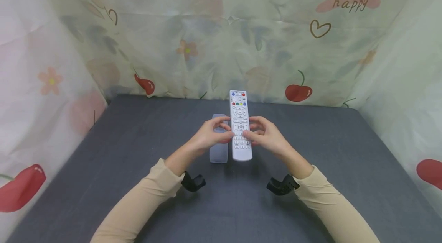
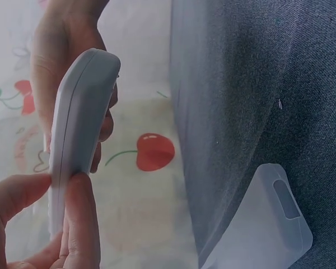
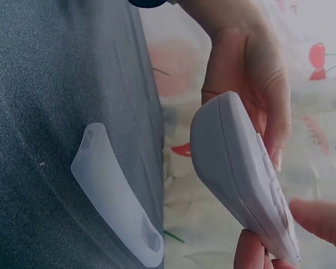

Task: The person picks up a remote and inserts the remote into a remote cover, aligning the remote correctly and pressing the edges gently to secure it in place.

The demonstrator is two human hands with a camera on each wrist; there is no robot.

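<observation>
A white remote control [image 1: 240,124] with rows of buttons and a few coloured ones is held up between both hands, its buttons facing the head camera. My left hand [image 1: 214,132] pinches its left edge, thumb in front and fingers behind. On the opposite edge my right hand [image 1: 264,132] grips it the same way, the thumb over the lower buttons. Beneath, a translucent silicone remote cover [image 1: 218,153] lies on the dark table, partly hidden by the left hand. In the right wrist view the cover [image 3: 115,193] shows its long curved shape, apart from the remote [image 3: 235,168].
Dark grey cloth covers the table [image 1: 138,132]. A patterned curtain [image 1: 193,70] with cherries, hearts and "happy" prints stands behind and at both sides. Black straps [image 1: 283,184] hang at the wrists, below the beige sleeves.
</observation>
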